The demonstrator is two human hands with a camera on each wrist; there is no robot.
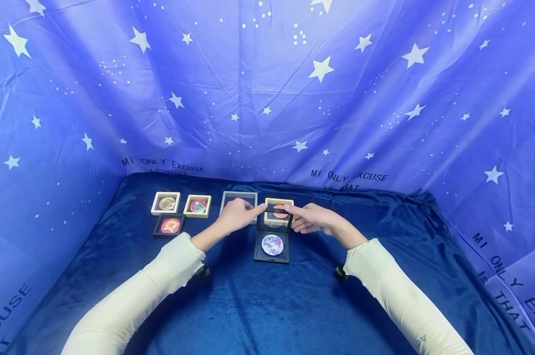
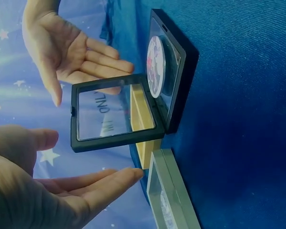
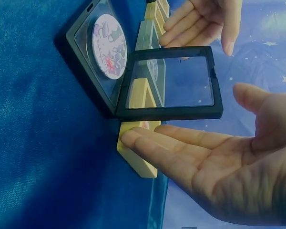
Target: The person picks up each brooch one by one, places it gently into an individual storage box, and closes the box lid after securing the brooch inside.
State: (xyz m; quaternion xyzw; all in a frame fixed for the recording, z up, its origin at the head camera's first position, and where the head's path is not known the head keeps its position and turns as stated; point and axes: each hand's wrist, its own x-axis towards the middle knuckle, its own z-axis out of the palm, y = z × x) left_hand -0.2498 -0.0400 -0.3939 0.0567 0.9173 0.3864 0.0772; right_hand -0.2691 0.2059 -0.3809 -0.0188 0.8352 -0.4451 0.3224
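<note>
A hinged black display case [image 1: 272, 259] lies on the blue cloth with its clear-windowed lid [image 2: 117, 142] standing up. On the film in its lower half sits a round white-and-purple badge [image 3: 109, 46]. My left hand [image 1: 237, 215] is at the lid's left side, its fingers extended and thumb apart from them. On the other side, my right hand [image 1: 314, 218] has its fingers stretched out near the lid. Both wrist views show gaps between the thumbs and the lid frame; neither hand grips it. Whether any fingertip touches the lid, I cannot tell.
Behind the lid stands a light-wood frame [image 1: 280, 201] with an orange disc. A grey frame [image 1: 239, 194] is beside it, partly behind my left hand. Farther left are a white frame [image 1: 165, 194], another wooden frame [image 1: 196, 215] and a black frame [image 1: 168, 235]. Starry curtains [image 1: 250, 88] surround the table.
</note>
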